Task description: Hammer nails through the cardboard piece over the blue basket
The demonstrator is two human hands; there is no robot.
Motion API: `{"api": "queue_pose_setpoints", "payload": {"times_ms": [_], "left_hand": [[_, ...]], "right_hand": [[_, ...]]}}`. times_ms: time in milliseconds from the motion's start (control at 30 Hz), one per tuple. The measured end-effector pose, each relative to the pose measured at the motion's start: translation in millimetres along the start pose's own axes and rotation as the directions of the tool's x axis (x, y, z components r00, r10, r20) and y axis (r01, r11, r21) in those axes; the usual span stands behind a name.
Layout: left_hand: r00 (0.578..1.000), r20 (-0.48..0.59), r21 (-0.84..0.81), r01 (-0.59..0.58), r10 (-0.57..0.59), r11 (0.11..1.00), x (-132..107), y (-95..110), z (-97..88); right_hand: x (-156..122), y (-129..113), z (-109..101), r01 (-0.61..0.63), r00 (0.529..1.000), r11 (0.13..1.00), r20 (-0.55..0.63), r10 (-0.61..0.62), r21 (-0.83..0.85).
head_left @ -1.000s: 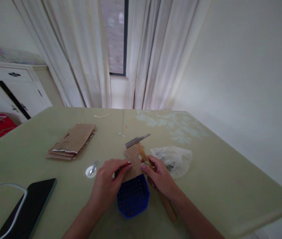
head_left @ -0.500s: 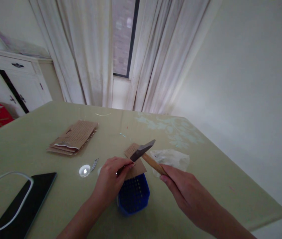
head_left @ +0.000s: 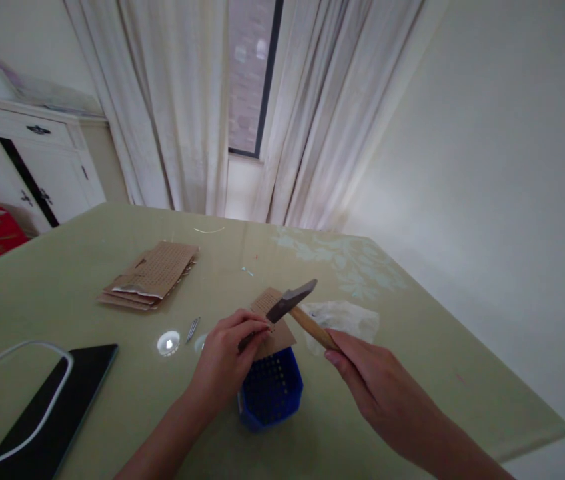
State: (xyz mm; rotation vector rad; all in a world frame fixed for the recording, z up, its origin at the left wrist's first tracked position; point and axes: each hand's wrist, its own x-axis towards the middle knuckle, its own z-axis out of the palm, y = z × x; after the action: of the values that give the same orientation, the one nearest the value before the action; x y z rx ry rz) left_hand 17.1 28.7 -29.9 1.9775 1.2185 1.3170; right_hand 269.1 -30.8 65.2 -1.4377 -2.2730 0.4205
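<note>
My right hand (head_left: pixel 372 383) grips the wooden handle of a hammer (head_left: pixel 298 304), its dark metal head raised just above a brown perforated card (head_left: pixel 271 321). That card lies across the top of a blue perforated block (head_left: pixel 272 392) on the green table. My left hand (head_left: pixel 225 360) is pinched at the card's left edge, fingers closed on a thin dark item, perhaps a nail, right under the hammer head.
A stack of brown perforated cards (head_left: pixel 151 275) lies at the back left. Loose nails (head_left: pixel 192 328) and a bright spot (head_left: pixel 168 343) sit left of my hand. A clear plastic bag (head_left: pixel 346 316) is behind the hammer. A dark tablet (head_left: pixel 47 408) with a white cable (head_left: pixel 10 352) lies front left.
My right hand slid back down the handle and lifted the hammer head off the card. The left hand kept its pinch at the card. The view shifted slightly.
</note>
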Motion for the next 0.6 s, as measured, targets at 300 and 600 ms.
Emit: {"api": "queue_pose_setpoints", "payload": {"times_ms": [300,600], "left_hand": [[0.999,0.027,0.021,0.019,-0.019,1.000,-1.0,-0.3,-0.4],[0.997,-0.008,-0.009,0.076,-0.076,0.997,-4.6,-5.2,2.5]], "right_hand": [[-0.1,2.7,2.7,-0.028,0.999,1.000,0.026,0.028,0.003],[-0.7,5.6,14.6,-0.045,0.996,0.998,0.077,0.048,-0.032]]}}
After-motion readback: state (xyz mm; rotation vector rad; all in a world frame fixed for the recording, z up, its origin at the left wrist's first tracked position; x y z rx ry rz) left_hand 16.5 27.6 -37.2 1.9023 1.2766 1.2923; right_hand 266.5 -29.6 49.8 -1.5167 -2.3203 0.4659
